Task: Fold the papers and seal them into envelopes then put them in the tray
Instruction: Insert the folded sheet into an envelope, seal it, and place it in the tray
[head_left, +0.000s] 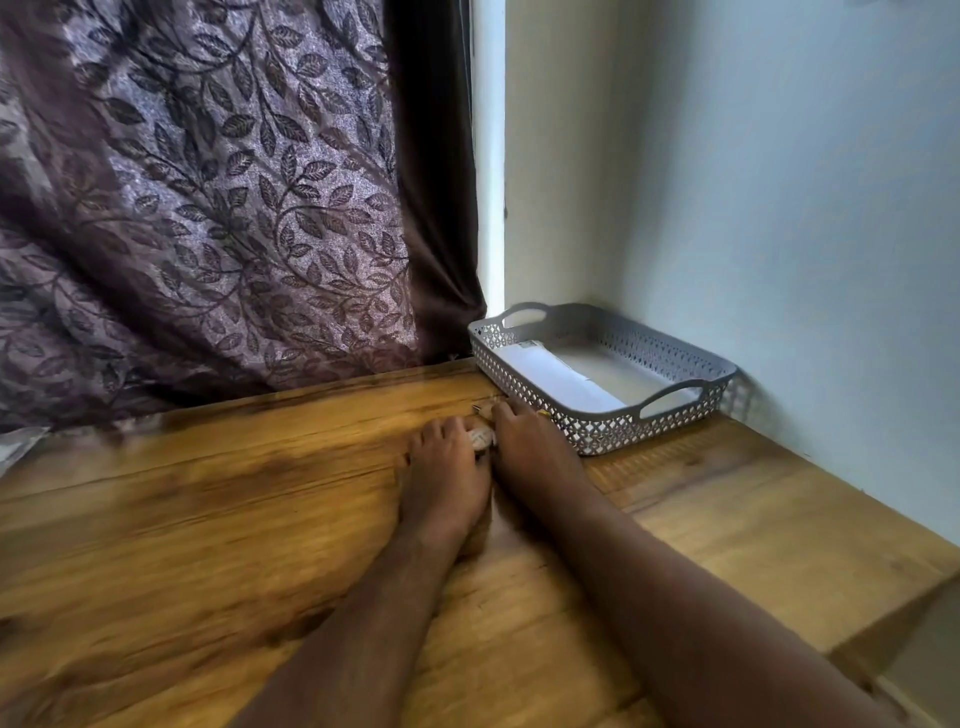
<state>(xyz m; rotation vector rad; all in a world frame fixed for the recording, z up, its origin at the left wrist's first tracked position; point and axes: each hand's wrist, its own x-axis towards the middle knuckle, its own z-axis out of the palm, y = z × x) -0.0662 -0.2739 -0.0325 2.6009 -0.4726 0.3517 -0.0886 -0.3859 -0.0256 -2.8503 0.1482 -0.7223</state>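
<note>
Grey lattice tray (602, 436) in table (208, 519) corner, holding white envelopes (550, 374); label (527, 344) too blurred to read. Left hand (441, 473) and right hand (530, 447) beside tray, flanking small pale object (480, 439); finger grip unclear.

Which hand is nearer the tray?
Right. The right hand sits just short of the tray, by its near wall; the left hand lies on its other side, farther off.

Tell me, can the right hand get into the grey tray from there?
Probably yes: the right hand is just beside the tray, whose wall is low, and nothing covers its open top.
</note>
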